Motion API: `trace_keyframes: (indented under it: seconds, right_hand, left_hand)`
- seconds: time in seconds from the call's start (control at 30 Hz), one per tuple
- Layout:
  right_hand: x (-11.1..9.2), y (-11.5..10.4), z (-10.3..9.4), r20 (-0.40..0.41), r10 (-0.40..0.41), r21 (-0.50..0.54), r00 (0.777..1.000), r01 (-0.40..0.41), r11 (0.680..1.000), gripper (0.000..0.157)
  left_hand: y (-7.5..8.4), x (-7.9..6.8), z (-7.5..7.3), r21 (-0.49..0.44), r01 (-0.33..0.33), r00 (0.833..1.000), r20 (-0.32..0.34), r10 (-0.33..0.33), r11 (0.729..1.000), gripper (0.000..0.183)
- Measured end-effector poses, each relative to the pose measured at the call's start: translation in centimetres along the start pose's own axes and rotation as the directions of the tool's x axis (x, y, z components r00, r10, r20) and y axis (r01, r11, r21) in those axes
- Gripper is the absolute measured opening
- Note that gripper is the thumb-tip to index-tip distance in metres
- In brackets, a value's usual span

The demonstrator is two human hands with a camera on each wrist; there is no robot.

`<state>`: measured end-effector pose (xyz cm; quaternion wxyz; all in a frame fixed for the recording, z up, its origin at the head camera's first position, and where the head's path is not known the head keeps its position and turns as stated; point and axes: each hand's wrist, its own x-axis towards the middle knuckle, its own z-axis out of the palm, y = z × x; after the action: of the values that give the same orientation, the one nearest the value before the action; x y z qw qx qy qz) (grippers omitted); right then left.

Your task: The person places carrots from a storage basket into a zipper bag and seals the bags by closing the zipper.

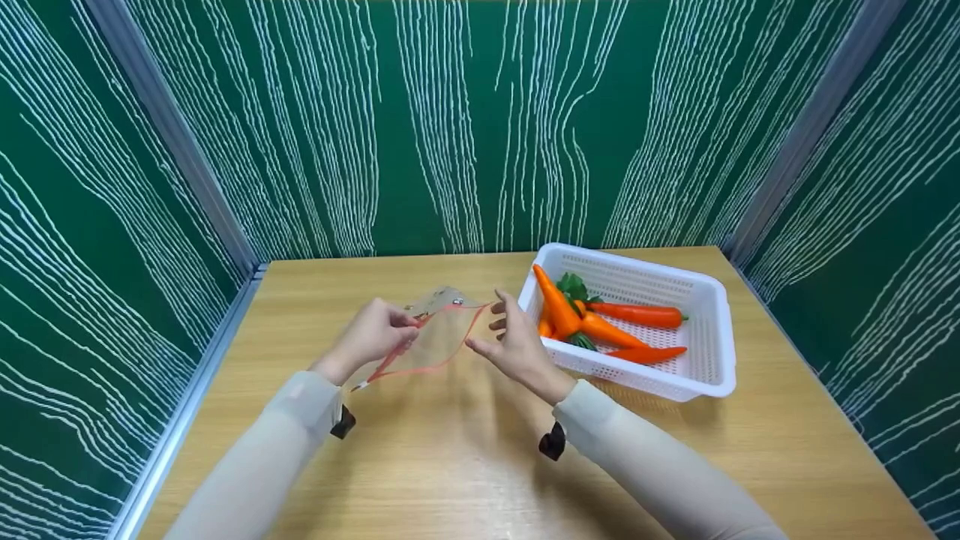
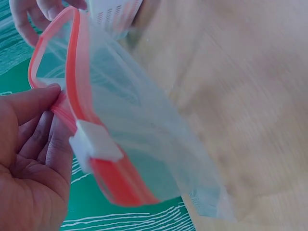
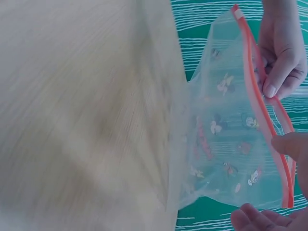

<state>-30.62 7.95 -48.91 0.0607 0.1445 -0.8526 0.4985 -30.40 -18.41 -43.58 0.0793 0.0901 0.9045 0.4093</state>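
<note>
A clear zip bag (image 1: pixel 442 337) with a red-orange zip rim is held above the table, its mouth parted. My left hand (image 1: pixel 373 335) pinches the rim between thumb and fingers. Near that grip, the left wrist view shows a white slider (image 2: pixel 97 144) on the zip. My right hand (image 1: pixel 517 345) is at the other end of the mouth, fingers spread and not curled round the bag. In the right wrist view its thumb (image 3: pixel 288 143) lies against the red rim (image 3: pixel 264 113). Small cartoon prints show on the bag's far side.
To the right stands a white perforated basket (image 1: pixel 712 322) holding several orange carrots (image 1: pixel 559 307), red peppers (image 1: pixel 637 313) and some green leaves (image 1: pixel 574 286). The wooden table (image 1: pixel 420 465) is bordered by green panels (image 1: pixel 450 150) with white lines.
</note>
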Motion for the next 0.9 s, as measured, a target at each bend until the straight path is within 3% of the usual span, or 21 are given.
trace_keyframes:
  seconds: [0.17, 0.4, 0.5, 0.8, 0.9]
  right_hand:
    - [0.0, -0.1, 0.2, 0.017, 0.142, 0.169, 0.990, -0.143, 0.975, 0.091]
    - [-0.1, -0.1, 0.5, 0.045, 0.210, 0.301, 0.977, -0.214, 0.929, 0.079]
    - [-0.1, -0.3, 0.8, 0.069, 0.247, 0.390, 0.967, -0.254, 0.885, 0.074]
    - [-0.2, -1.0, 1.9, 0.142, 0.325, 0.618, 0.935, -0.340, 0.709, 0.046]
    - [-0.2, -1.1, 2.5, 0.142, 0.325, 0.653, 0.935, -0.336, 0.679, 0.039]
  left_hand:
    - [0.2, 0.2, -0.1, -0.015, -0.004, 1.000, -0.017, 0.003, 1.000, 0.013]
    - [0.5, 0.4, 0.0, -0.053, -0.024, 0.999, -0.050, 0.022, 0.998, 0.011]
    - [0.6, 0.5, 0.0, -0.073, -0.021, 0.998, -0.055, 0.017, 0.997, 0.010]
    - [0.9, 0.4, -0.1, -0.088, -0.027, 0.998, -0.066, 0.021, 0.996, 0.011]
    - [1.1, 0.4, -0.1, -0.091, -0.027, 0.997, -0.078, 0.020, 0.995, 0.012]
